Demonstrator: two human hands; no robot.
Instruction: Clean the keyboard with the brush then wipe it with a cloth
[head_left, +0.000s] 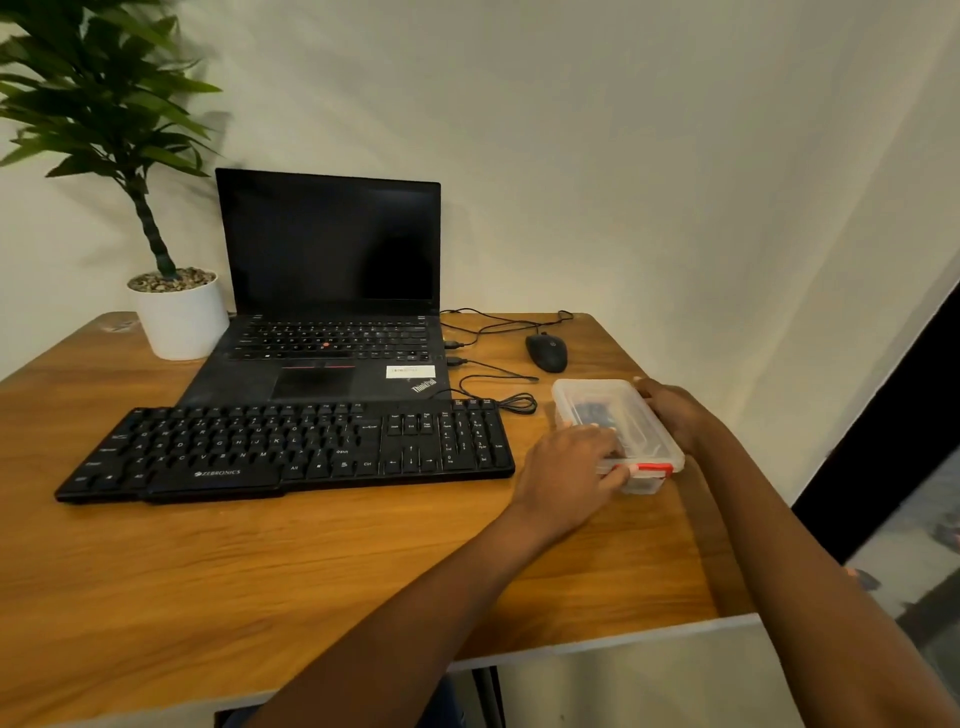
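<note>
Just to the right of the keyboard (291, 447), both hands are on one clear plastic container (613, 415) with a red clip (649, 469) at its near end. The left hand (569, 467) lies over the container's near left corner, fingers bent down over the lid, fingertips reaching the red clip. The right hand (672, 413) holds the side of the container farther from the keyboard, fingers curled against its wall and the thumb up by the far corner. Neither hand holds anything else. Something dark shows through the lid, too blurred to tell what it is.

The single black keyboard lies flat on the wooden table (260, 571), untouched, its right end close to the left hand but apart from it. Directly behind the keyboard sits one open black laptop (327, 291), screen dark, its front edge right at the keyboard's back edge. Behind the keyboard's right end and farther out lies one black mouse (546, 352), with thin black cables (498, 400) looping between it and the keyboard. Behind the keyboard's left end stands one plant in a white pot (179, 319).
</note>
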